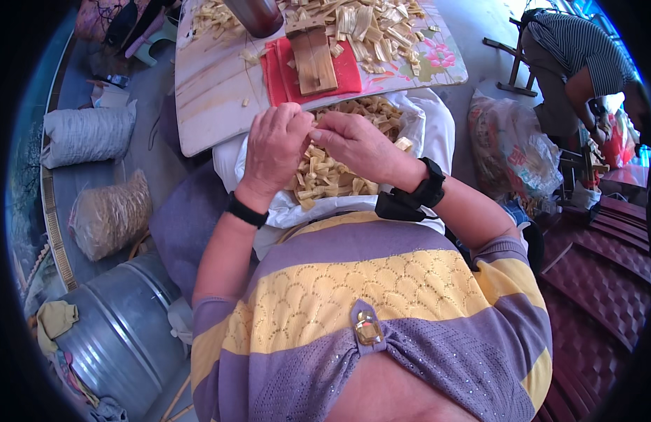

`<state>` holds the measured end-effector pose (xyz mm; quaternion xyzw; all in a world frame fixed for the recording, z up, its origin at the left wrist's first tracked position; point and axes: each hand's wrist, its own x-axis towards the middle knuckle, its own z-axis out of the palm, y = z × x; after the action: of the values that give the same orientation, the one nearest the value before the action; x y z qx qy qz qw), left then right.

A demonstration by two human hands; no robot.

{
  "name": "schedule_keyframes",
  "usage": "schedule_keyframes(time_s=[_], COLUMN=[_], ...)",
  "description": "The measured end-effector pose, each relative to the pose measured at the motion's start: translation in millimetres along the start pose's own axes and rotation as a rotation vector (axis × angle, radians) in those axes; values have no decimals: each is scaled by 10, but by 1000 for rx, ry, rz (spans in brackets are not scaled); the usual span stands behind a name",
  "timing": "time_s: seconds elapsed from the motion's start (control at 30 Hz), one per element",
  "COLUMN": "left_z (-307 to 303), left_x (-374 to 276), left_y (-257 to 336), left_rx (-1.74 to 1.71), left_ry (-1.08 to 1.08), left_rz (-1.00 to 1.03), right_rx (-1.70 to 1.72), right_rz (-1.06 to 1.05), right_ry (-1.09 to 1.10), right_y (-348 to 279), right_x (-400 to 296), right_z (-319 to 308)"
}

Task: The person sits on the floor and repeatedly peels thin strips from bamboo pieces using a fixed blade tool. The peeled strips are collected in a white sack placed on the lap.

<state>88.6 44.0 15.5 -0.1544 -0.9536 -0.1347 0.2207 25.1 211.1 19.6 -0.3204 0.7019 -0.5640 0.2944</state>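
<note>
My left hand [281, 142] and my right hand [359, 145] meet at the fingertips over an open white sack [412, 124] on my lap. Their fingers are curled together; whatever lies between them is too small or too hidden to name. Pale yellow folded strips [325, 174], perhaps dried plant material, fill the sack below my hands. Just beyond, a wooden block tool [313, 60] rests on a folded red cloth [351, 68] at the near edge of the table. More flat pale strips [357, 24] are heaped behind it.
A dark cup [257, 18] stands on the flower-patterned table [214, 100]. On the left floor are stuffed sacks [88, 134] and a large metal drum [119, 327]. Bulging plastic bags [512, 142] lie at right, near a person [573, 58] in a striped shirt bending over. Dark red panels [594, 274] fill the lower right.
</note>
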Motion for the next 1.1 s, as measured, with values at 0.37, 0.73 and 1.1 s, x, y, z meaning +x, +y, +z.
schedule_keyframes(time_s=[0.37, 0.73, 1.1], left_z=[67, 267, 289], left_x=[212, 315, 516], left_y=[-525, -423, -605], left_rx=[117, -1241, -1119], left_ry=[274, -52, -31], left_rz=[242, -631, -696], right_rx=[44, -99, -205], right_rz=[-108, -74, -72], right_ry=[104, 365, 426], right_y=[-487, 217, 160], right_x=[-93, 513, 768], right_z=[46, -424, -568])
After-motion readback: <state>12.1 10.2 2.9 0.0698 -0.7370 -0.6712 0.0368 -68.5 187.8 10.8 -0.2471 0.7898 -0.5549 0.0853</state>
